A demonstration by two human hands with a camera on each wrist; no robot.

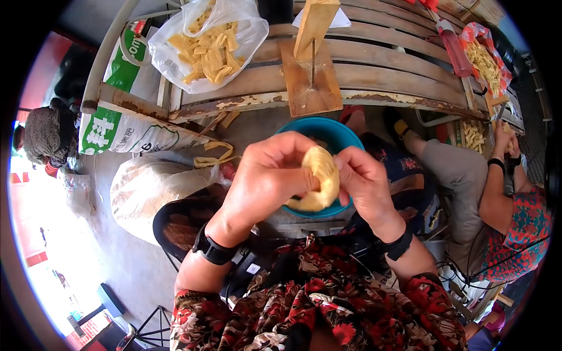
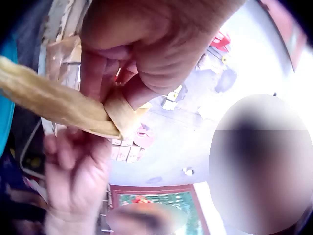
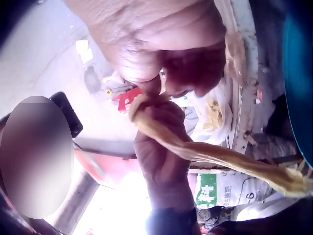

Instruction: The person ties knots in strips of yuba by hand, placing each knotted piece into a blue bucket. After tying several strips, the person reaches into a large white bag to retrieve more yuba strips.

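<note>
A pale yellow, pliable strip (image 1: 321, 175) hangs in a loop between both hands, just over a teal basin (image 1: 346, 130). My left hand (image 1: 266, 178) pinches the strip between thumb and fingers. On the other side, my right hand (image 1: 366, 184) has thumb and fingertips curled at the strip's upper part. The left wrist view shows one end of the strip (image 2: 54, 100) folded over in a band by the left fingers. From the right wrist, a long twisted length of the strip (image 3: 210, 152) trails down toward the basin. The basin's contents are mostly hidden behind the hands.
Ahead stands a slatted bench (image 1: 380, 76) with a wooden stand (image 1: 311, 76) on its front edge. A clear plastic bag (image 1: 249, 35) of folded yellow pieces sits at its left. Sacks (image 1: 146, 193) lie on the left floor. Another person (image 1: 515, 228) sits at the right.
</note>
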